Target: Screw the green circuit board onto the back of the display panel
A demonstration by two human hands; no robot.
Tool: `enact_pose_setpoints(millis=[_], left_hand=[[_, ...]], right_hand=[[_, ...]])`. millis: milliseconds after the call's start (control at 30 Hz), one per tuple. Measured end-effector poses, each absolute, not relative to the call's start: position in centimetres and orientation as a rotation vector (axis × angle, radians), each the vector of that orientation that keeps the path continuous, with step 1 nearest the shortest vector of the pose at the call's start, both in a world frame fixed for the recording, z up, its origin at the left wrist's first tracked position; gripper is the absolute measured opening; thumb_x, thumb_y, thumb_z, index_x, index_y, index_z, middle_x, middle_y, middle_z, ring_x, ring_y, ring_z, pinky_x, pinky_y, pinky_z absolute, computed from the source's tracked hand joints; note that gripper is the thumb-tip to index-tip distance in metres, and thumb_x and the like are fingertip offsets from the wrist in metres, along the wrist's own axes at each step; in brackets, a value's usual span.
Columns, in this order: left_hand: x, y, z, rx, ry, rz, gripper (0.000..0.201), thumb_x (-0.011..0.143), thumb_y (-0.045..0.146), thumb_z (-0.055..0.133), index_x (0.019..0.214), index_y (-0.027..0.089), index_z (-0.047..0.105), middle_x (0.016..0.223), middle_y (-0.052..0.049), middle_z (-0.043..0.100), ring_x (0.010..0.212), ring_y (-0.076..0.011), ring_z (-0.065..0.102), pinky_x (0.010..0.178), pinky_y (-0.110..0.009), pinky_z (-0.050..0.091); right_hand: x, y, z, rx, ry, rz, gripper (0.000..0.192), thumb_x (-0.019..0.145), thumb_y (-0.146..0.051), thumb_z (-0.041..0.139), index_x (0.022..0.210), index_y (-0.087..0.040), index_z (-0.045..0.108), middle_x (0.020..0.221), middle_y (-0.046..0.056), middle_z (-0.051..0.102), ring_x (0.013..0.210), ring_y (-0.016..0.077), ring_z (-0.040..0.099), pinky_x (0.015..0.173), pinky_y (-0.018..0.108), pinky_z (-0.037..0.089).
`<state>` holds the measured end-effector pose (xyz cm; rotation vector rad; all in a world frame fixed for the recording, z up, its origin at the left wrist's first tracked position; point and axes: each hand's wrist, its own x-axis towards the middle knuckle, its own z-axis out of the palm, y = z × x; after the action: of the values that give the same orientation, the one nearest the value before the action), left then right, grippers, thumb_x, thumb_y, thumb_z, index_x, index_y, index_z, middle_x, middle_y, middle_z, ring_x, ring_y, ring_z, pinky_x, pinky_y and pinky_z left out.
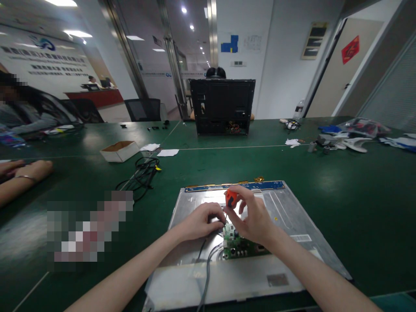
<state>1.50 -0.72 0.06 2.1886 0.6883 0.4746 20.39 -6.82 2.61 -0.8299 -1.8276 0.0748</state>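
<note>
A flat metal display panel lies in front of me, with a blue circuit strip along its far edge. On its middle sits a green circuit board. My right hand grips an orange and black screwdriver, whose thin shaft points down at the board's far left corner. Beside that tip, my left hand has its thumb and fingers pinched together at the board's edge; what they hold, if anything, is hidden. Grey cables run from the board's left side toward me.
A bundle of black cable and an open cardboard box lie to the left. Another person's hand rests at the left. A black monitor housing stands at the back. Loose parts and plastic bags occupy the far right.
</note>
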Motion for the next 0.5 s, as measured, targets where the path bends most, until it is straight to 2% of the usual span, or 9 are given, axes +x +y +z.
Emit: enact_pose_setpoints(millis=[300, 400, 500], left_hand=[[1.4, -0.7, 0.0, 2.171, 0.676, 0.483, 0.010, 0.079, 0.012, 0.063, 0.084, 0.017, 0.070, 0.085, -0.002, 0.068, 0.080, -0.0184, 0.060, 0.077, -0.029, 0.047], [1.5, -0.7, 0.0, 2.156, 0.678, 0.492, 0.008, 0.078, 0.012, 0.063, 0.081, 0.017, 0.069, 0.081, -0.002, 0.067, 0.078, -0.0180, 0.060, 0.075, -0.028, 0.047], [1.4, -0.6, -0.3, 2.142, 0.675, 0.482, 0.008, 0.078, 0.013, 0.064, 0.084, 0.017, 0.070, 0.084, -0.002, 0.068, 0.081, -0.0190, 0.061, 0.080, -0.030, 0.048]], right_hand=[[20.6, -6.6, 3.3, -0.881, -1.772, 0.154, 0.028, 0.091, -0.026, 0.059, 0.113, -0.024, 0.041, 0.082, 0.000, 0.063, 0.061, 0.0122, 0.059, 0.051, 0.022, 0.045], [20.8, -6.5, 4.6, -0.978, -1.797, 0.249, 0.022, 0.090, -0.027, 0.056, 0.106, -0.023, 0.041, 0.074, -0.003, 0.060, 0.057, 0.0118, 0.056, 0.052, 0.023, 0.041], [20.8, -6.3, 6.6, -1.117, -1.945, 0.279, 0.013, 0.088, -0.021, 0.050, 0.100, -0.021, 0.046, 0.069, -0.003, 0.059, 0.055, 0.0117, 0.052, 0.054, 0.025, 0.035]])
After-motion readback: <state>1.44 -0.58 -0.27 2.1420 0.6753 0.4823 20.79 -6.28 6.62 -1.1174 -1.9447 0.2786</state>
